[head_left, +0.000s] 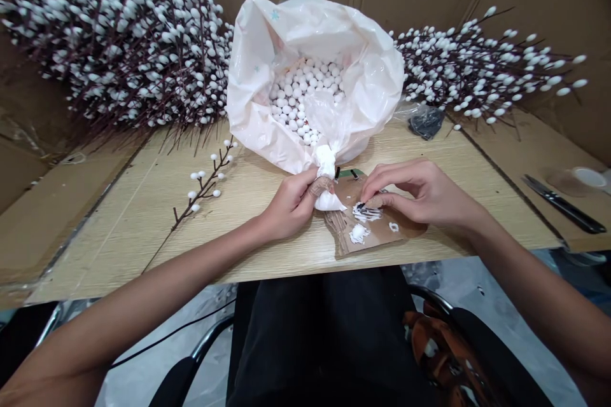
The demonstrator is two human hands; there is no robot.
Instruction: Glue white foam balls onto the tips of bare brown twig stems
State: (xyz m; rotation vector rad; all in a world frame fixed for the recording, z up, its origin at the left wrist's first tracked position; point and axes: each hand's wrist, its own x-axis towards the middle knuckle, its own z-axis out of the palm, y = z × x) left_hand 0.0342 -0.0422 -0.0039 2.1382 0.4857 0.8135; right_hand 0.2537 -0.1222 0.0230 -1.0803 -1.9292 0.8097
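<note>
My left hand [291, 203] is shut on the twisted neck [326, 162] of a white plastic bag [272, 57], with a beige wrap on one finger. A white tip [329, 202] pokes out below that hand. Inside the bag lies a mass of small white balls [298, 98]. My right hand [420, 194] pinches a thin dark stem [361, 205] just above a piece of brown cardboard [377, 229]. White paste smears [366, 212] cover part of the cardboard, close under those fingertips.
Large bunches of dark branches with white buds [114, 38] lie behind the bag, with another bunch [482, 73] to the right. A single budded branch [203, 184] rests on the wooden table [133, 229]. Farther right are a black-handled blade [566, 205] and a tape roll [575, 181].
</note>
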